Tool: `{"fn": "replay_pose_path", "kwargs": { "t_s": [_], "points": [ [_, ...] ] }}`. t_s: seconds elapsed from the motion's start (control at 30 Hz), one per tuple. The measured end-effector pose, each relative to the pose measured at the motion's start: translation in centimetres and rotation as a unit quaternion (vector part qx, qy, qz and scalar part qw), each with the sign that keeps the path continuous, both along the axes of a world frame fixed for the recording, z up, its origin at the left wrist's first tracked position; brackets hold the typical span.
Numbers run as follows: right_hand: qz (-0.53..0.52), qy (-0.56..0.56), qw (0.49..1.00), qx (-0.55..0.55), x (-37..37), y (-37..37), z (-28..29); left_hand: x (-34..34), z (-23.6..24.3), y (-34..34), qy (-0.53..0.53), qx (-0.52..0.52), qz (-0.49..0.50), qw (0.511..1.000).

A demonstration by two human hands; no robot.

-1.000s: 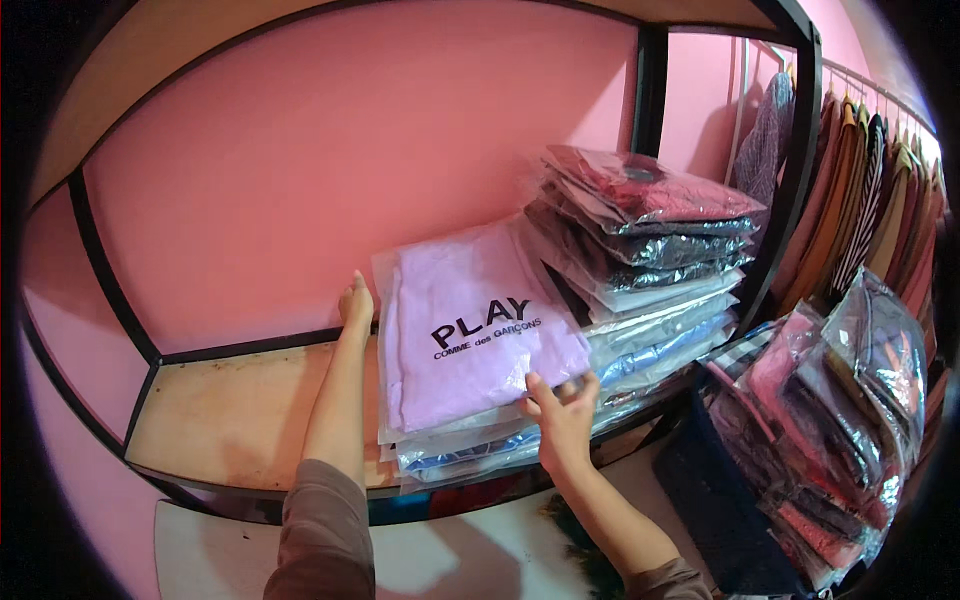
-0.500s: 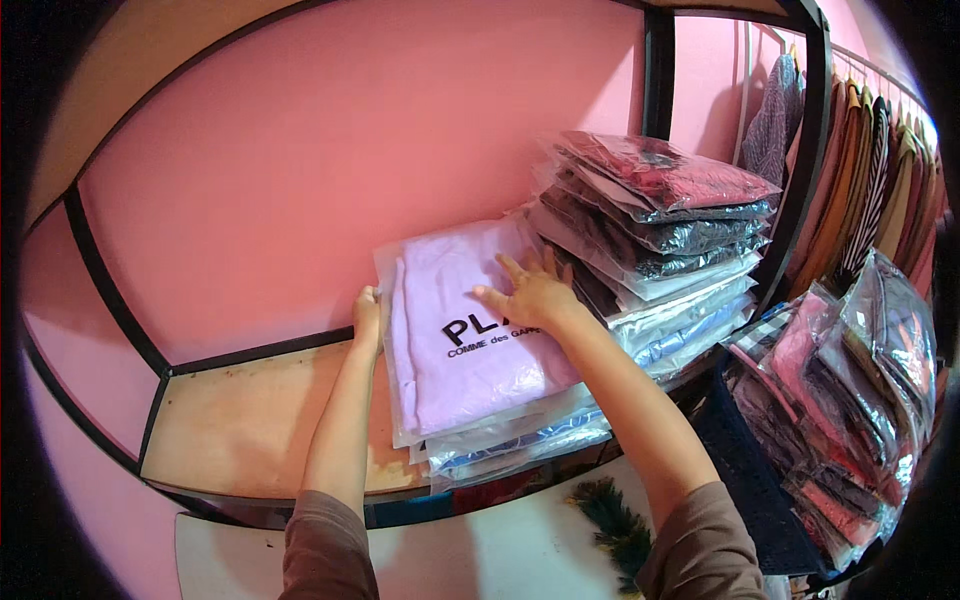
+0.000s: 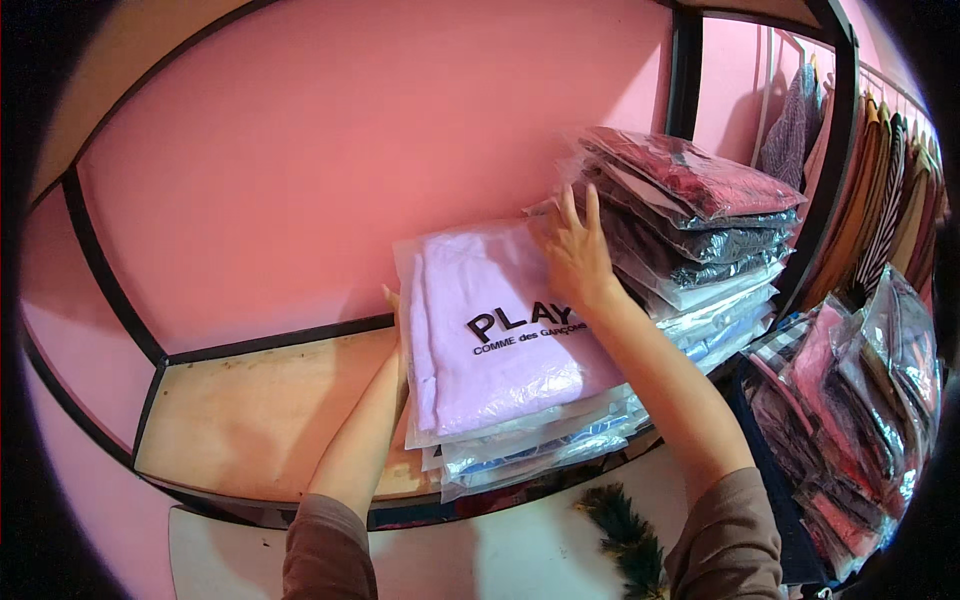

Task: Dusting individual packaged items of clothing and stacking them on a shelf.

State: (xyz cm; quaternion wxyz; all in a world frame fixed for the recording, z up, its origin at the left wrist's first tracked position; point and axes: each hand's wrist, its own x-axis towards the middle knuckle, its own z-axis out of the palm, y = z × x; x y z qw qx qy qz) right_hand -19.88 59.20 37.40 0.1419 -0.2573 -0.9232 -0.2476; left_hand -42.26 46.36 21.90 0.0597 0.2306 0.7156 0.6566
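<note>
A folded lilac garment in a clear plastic bag (image 3: 480, 290), with dark lettering on its front, lies on top of a low stack of bagged clothes (image 3: 545, 455). My left hand (image 3: 395, 308) is at the stack's left side, one digit stretched upward; the bags' edge hides most of its fingers. My right hand (image 3: 580, 255) is open at the lilac garment's right edge, its fingers spread and pointing away from me. Just beyond it to the right rises a taller stack of bagged clothes (image 3: 715, 245), with a red garment (image 3: 700, 170) on top.
Both stacks rest on a wooden shelf (image 3: 250, 410) with a black frame (image 3: 110, 270) and pink wall (image 3: 350, 180) behind. At right, a dark basket (image 3: 775, 490) holds more bagged clothes (image 3: 850, 400). Clothes hang on a rail (image 3: 885, 190). A green tinsel-like strand (image 3: 622, 540) lies below.
My right hand has moved off the middle of the lilac garment to its right edge, uncovering the lettering. My left hand has slid in closer against the stack's side. The view has shifted slightly.
</note>
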Motion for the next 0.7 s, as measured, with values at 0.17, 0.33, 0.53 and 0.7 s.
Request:
{"fn": "replay_pose_path", "kwargs": {
  "t_s": [0.17,0.33,0.53,0.7],
  "points": [
    [-0.138,-0.110,0.971,0.161,1.7,2.4,-0.8,0.2,1.5,0.9,0.084,-0.027,0.007,0.996],
    [-0.151,-0.115,0.970,0.150,1.3,2.8,-1.0,1.6,1.5,2.1,0.164,-0.056,0.005,0.985],
    [0.061,0.101,0.947,-0.299,-0.7,0.1,-1.1,2.7,2.0,2.0,0.262,-0.097,0.006,0.960],
    [0.053,0.024,0.914,-0.402,-1.5,2.1,-4.5,0.5,4.9,0.9,0.357,-0.127,0.000,0.925]
  ]
}}
